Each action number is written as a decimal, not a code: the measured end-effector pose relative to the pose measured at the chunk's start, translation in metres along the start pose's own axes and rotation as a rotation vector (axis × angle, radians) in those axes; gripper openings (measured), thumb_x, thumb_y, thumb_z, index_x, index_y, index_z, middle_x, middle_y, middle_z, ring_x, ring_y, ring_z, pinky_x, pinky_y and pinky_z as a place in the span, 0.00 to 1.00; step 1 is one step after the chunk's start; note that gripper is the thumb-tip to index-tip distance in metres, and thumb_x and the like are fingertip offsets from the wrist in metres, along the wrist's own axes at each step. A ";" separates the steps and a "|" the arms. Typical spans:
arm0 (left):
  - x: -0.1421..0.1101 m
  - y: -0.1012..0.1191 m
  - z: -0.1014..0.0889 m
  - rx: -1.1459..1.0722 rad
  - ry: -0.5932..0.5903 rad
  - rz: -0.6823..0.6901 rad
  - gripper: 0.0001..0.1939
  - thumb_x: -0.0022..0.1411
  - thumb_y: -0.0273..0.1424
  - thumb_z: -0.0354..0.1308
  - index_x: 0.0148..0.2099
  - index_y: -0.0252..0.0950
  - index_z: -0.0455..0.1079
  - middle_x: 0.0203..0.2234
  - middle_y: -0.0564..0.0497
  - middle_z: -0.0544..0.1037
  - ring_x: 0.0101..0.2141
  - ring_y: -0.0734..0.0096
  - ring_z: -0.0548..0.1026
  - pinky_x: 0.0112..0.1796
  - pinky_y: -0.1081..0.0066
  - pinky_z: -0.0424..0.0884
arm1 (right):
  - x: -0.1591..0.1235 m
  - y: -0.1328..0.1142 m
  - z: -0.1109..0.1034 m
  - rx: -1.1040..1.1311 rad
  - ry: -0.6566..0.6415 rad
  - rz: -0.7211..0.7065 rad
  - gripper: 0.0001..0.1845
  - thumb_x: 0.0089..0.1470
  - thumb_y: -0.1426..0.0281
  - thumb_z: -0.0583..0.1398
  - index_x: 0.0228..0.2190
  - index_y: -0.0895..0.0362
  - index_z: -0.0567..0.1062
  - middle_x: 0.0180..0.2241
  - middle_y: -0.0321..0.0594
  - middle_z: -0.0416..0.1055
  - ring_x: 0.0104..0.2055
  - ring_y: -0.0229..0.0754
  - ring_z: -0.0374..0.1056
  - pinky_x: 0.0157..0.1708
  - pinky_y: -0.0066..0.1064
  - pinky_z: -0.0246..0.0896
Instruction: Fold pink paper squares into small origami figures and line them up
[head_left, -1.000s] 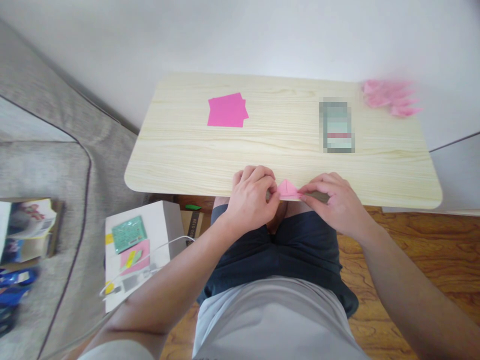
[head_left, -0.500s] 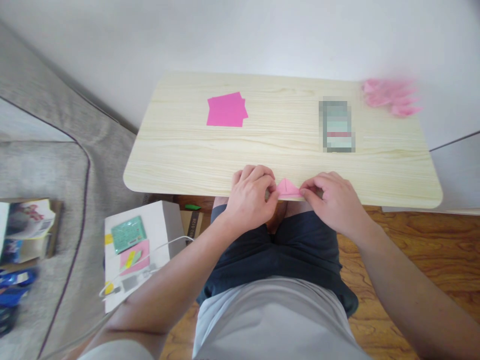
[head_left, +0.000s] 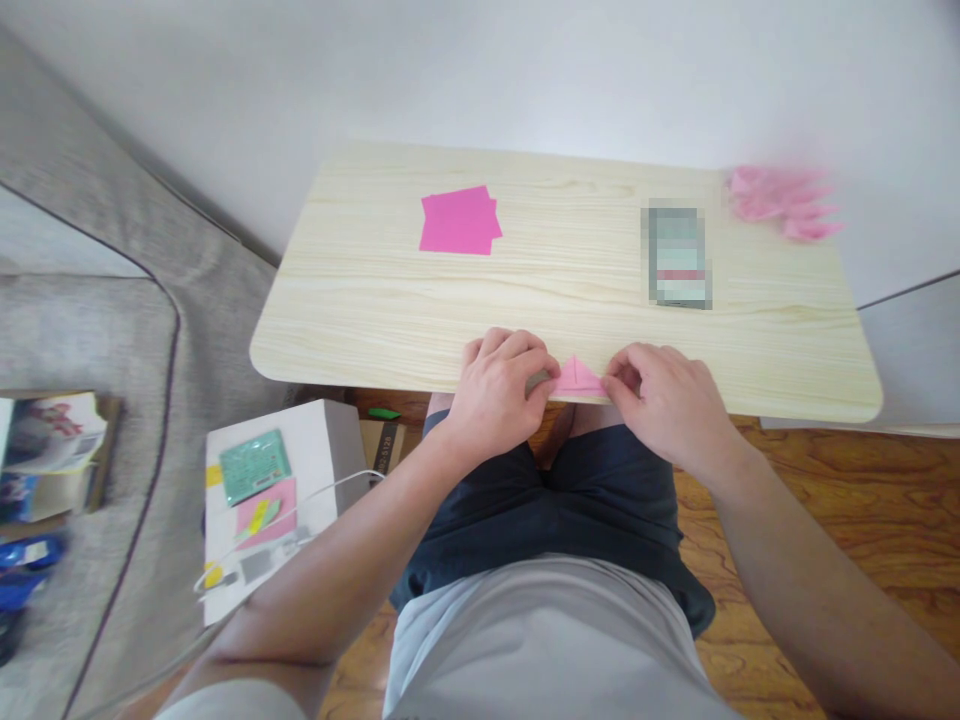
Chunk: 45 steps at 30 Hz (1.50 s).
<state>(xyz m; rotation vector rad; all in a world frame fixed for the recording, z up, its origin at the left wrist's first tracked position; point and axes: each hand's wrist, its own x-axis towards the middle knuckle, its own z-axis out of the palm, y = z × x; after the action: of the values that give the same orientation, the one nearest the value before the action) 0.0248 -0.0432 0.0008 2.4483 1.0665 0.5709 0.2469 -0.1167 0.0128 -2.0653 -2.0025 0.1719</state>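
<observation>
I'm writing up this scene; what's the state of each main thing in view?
Pink paper: folded, peaked in the middle
Left hand: pinching the paper's left end
Right hand: pinching the paper's right end
Magenta sheets: flat, stacked askew
Pink pieces: clustered together, blurred
Pixelated item: lying on the table, details hidden
Green packet: flat on the white box

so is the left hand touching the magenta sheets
No, the left hand holds folded pink paper; the magenta sheets lie farther back.
</observation>
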 end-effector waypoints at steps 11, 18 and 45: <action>-0.009 -0.006 0.009 0.015 0.016 0.195 0.20 0.68 0.23 0.57 0.52 0.53 0.80 0.48 0.53 0.81 0.51 0.60 0.71 0.52 0.54 0.60 | -0.031 -0.001 0.055 0.182 0.525 -0.191 0.14 0.58 0.79 0.63 0.36 0.47 0.83 0.41 0.39 0.77 0.46 0.47 0.69 0.48 0.44 0.59; -0.009 -0.008 0.010 0.034 0.034 0.226 0.17 0.70 0.25 0.55 0.50 0.49 0.81 0.49 0.52 0.81 0.51 0.60 0.72 0.52 0.54 0.59 | -0.030 0.000 0.048 0.140 0.450 -0.206 0.18 0.59 0.79 0.63 0.43 0.45 0.84 0.43 0.35 0.81 0.47 0.48 0.69 0.50 0.46 0.58; -0.031 -0.016 0.028 -0.006 0.279 0.392 0.06 0.66 0.26 0.63 0.44 0.43 0.77 0.41 0.53 0.85 0.44 0.65 0.79 0.51 0.56 0.64 | -0.048 0.008 0.053 0.287 0.512 -0.341 0.20 0.55 0.80 0.68 0.45 0.46 0.81 0.43 0.34 0.84 0.46 0.48 0.76 0.51 0.47 0.67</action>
<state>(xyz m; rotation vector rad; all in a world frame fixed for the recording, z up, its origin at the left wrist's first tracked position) 0.0105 -0.0622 -0.0368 2.6411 0.6725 1.0612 0.2390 -0.1590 -0.0447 -1.3918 -1.8367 -0.1200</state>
